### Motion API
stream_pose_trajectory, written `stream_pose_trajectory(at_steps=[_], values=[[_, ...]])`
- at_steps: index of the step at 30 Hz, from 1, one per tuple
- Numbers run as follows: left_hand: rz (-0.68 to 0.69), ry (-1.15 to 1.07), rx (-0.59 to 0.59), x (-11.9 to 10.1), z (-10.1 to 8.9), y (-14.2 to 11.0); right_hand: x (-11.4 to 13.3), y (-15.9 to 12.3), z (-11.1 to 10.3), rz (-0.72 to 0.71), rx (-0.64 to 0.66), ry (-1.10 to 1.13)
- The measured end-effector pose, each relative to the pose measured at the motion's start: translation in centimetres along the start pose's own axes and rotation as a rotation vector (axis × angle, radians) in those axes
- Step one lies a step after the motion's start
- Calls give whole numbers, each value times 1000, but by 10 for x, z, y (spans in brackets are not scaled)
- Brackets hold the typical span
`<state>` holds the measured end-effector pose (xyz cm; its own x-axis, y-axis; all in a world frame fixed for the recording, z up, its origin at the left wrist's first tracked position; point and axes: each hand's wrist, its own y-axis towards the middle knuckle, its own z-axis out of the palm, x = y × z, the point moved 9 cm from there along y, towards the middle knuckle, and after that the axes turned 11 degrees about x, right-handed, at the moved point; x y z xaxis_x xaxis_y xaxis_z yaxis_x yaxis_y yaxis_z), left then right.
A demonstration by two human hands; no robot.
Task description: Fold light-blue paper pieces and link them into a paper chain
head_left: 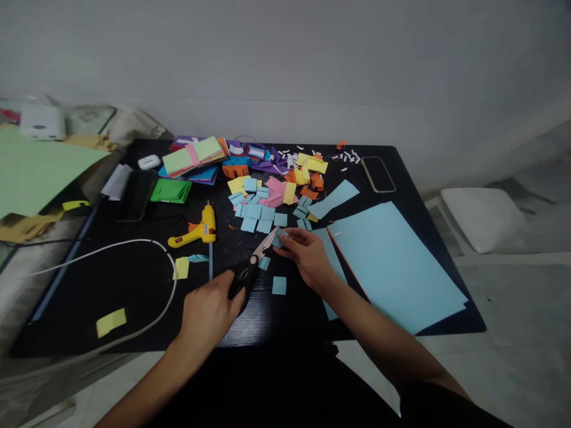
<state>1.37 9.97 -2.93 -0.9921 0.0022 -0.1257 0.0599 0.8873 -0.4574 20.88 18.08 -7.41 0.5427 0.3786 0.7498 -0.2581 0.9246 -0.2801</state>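
Note:
My left hand (209, 303) is closed round the black handles of a pair of scissors (254, 259), whose metal blades point up and to the right. At the blade tips, my right hand (307, 255) pinches a small light-blue paper piece (280, 238). The blades meet the edge of that piece; whether they cut into it I cannot make out. Just below lie a loose blue paper square (279, 285) and a smaller blue scrap (264, 263). Beyond the hands, several blue squares (254, 211) are laid out close together.
A yellow glue gun (196, 228) stands left of the scissors, near a white cable (175, 267). Large blue sheets (392, 267) cover the right side. Coloured paper stacks (196, 156) and scraps lie at the back. A phone (378, 175) rests at the back right.

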Motion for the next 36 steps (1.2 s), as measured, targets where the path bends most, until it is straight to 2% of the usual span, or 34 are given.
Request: stream_pose_trajectory(at_steps=[6, 10, 13, 17, 22, 25, 28, 31, 34, 36], values=[[-25, -13, -62, 8, -21, 21, 8, 2, -10, -71, -73, -58], [30, 15, -72, -6, -30, 44, 31, 0, -10, -227, -88, -331], [98, 38, -109, -21, -33, 56, 42, -1, -8, -277, -84, -491], [178, 47, -174, -30, -37, 65, 38, 2, -10, -248, -51, -392], [226, -6, -165, -24, -43, 74, 26, 6, -4, -187, 25, -280], [278, -128, -296, -22, -59, 70, 21, 6, -1, -161, 58, -261], [421, -348, -415, -25, -72, 60, 14, 6, 0, -140, 58, -247], [566, -611, -313, -32, -65, 61, 6, 6, 2, -100, 67, -226], [568, -792, -181, -33, -49, 71, 0, 5, 4, -66, 68, -221], [555, -889, -136, -31, -41, 77, -2, 5, 5, -55, 70, -225]])
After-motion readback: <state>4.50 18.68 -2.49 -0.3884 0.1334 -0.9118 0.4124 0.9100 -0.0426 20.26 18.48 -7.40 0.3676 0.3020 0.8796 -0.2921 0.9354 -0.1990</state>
